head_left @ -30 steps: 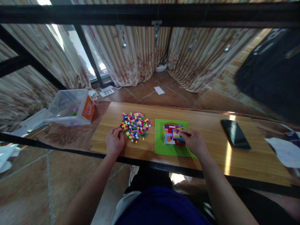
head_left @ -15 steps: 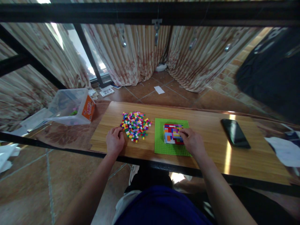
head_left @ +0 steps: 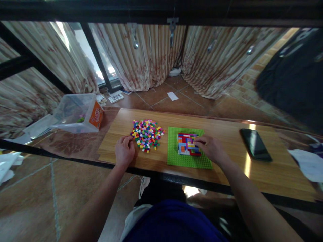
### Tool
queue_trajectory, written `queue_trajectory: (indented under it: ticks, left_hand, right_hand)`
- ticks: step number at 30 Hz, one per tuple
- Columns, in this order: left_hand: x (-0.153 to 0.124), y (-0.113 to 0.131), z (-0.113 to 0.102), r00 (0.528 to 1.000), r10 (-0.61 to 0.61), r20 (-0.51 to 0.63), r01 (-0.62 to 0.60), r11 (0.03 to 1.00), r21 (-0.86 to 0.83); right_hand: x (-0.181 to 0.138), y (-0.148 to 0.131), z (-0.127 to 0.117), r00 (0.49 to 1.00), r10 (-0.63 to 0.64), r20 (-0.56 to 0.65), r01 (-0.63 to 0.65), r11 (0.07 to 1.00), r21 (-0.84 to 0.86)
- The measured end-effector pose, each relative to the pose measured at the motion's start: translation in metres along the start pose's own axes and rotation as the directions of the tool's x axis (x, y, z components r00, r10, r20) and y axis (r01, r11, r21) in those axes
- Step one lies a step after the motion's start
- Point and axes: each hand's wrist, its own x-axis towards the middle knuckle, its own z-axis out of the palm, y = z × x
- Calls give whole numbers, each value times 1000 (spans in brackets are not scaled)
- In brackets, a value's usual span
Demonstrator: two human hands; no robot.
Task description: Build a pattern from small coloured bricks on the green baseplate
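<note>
A multicoloured block of toy bricks (head_left: 183, 148) sits on a green studded baseplate (head_left: 174, 160). My right hand (head_left: 210, 148) reaches over the block from the right, thumb and forefinger pinched at its right part; whatever is between the fingertips is too small to make out. To the left lies a heap of small loose bricks (head_left: 147, 134) in many colours. Against the heap's lower left side, my left hand (head_left: 124, 151) rests on the table with its fingers curled, and their tips are hidden.
A black phone (head_left: 255, 144) lies on the wooden table (head_left: 227, 134) at the right. Beyond the table's left end stands a clear plastic bin (head_left: 73, 109) with an orange label. White papers (head_left: 306, 164) are at the far right. A dark rail runs along the near edge.
My right hand has shifted slightly right, uncovering more of the block's right side and the baseplate's near right corner. My left hand stays beside the heap. The view has shifted a little.
</note>
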Motion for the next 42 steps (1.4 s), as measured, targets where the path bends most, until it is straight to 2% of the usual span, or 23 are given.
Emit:
queue_trajectory:
  ticks: [5, 10, 15, 21, 29, 34, 42]
  left_hand:
    - [0, 0, 0, 1000, 6, -5, -6, 1000, -2]
    - [0, -1, 0, 1000, 20, -15, -19, 1000, 7]
    - [0, 0, 0, 1000, 8, -12, -8, 1000, 7]
    - [0, 1, -1, 1000, 3, 1, -3, 1000, 4]
    - [0, -2, 1, 1000, 12, -12, -12, 1000, 6]
    - [0, -1, 1, 1000, 13, -16, -13, 1000, -8]
    - [0, 1, -1, 1000, 12, -7, -12, 1000, -5]
  right_hand:
    - [3, 0, 2, 997, 79, -20, -74, 985, 158]
    - [5, -2, 4, 984, 174, -26, -165, 965, 202]
    - [-3, -4, 9, 950, 300, -91, -284, 946, 159]
    - [-18, -4, 21, 946, 282, -161, -267, 958, 108]
    - [-14, -16, 20, 939, 318, -131, -319, 948, 11]
    - [-11, -22, 20, 914, 385, -132, -392, 919, -33]
    - [-8, -18, 24, 885, 440, -152, -441, 897, 27]
